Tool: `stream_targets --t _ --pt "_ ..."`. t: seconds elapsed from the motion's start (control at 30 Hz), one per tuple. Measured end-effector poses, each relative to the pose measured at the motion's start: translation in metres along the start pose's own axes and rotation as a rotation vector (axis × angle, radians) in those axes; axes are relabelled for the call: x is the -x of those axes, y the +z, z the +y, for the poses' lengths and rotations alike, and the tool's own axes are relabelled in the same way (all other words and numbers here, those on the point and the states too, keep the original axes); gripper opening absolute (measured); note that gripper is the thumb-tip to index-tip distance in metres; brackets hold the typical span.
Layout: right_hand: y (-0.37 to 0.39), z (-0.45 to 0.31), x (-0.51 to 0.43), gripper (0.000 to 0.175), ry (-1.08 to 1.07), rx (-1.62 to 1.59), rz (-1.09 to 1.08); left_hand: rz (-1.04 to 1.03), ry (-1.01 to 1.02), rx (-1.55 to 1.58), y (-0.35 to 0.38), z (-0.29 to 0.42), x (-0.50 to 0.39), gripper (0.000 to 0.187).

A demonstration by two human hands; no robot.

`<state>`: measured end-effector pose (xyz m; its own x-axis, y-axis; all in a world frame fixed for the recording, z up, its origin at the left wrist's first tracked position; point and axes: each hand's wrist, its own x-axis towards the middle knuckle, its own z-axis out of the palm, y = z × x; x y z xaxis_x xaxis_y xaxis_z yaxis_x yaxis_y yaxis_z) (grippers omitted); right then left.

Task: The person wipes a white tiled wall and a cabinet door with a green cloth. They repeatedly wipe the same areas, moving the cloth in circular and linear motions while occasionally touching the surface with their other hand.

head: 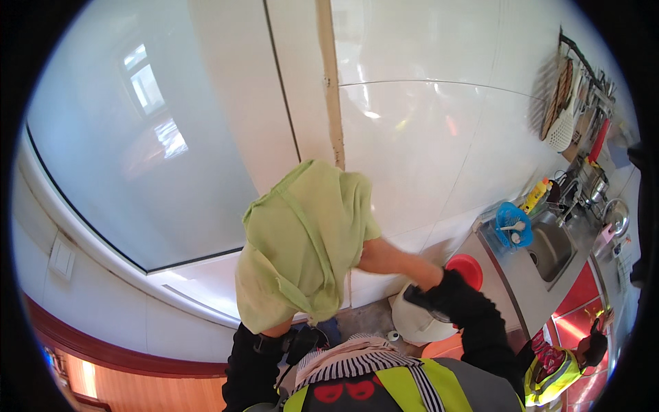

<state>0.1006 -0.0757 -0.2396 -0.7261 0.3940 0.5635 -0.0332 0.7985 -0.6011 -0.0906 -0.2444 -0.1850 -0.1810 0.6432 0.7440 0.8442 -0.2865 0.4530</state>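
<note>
A light green cloth (304, 232) is spread out in front of me before a white door-like panel (216, 103) with a glossy pane. My right hand (375, 256) grips the cloth at its right side, the fingers partly hidden in the folds. Beneath the lower left part of the cloth goes my left hand (278, 328); only the wrist area shows, so its fingers are covered. Black sleeves cover both forearms.
To the right stands a counter with a steel sink (551, 250) and a blue basket (513, 225). Utensils (566, 113) hang on the wall. A white bucket (419, 319) and a red basin (465, 270) sit below. Another person (556, 365) in a hi-vis vest is at lower right.
</note>
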Motion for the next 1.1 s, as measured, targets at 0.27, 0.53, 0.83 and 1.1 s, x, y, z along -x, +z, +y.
stream_targets --t 0.27,0.53,0.83,1.1 --pt "0.004 -0.043 0.010 0.050 0.303 -0.876 0.100 -0.171 -0.253 0.484 0.015 -0.039 0.016 0.066" --pt "-0.070 -0.051 0.031 0.052 0.289 -0.637 0.664 -0.616 -0.615 0.985 0.059 -0.077 0.005 0.032" --pt "-0.185 -0.033 -0.060 0.052 -0.095 0.421 0.682 0.573 -0.968 0.130 0.032 -0.238 0.057 0.032" --pt "-0.161 -0.029 -0.169 0.036 -0.125 0.766 0.452 0.798 -1.235 -0.398 0.017 -0.322 0.053 0.057"
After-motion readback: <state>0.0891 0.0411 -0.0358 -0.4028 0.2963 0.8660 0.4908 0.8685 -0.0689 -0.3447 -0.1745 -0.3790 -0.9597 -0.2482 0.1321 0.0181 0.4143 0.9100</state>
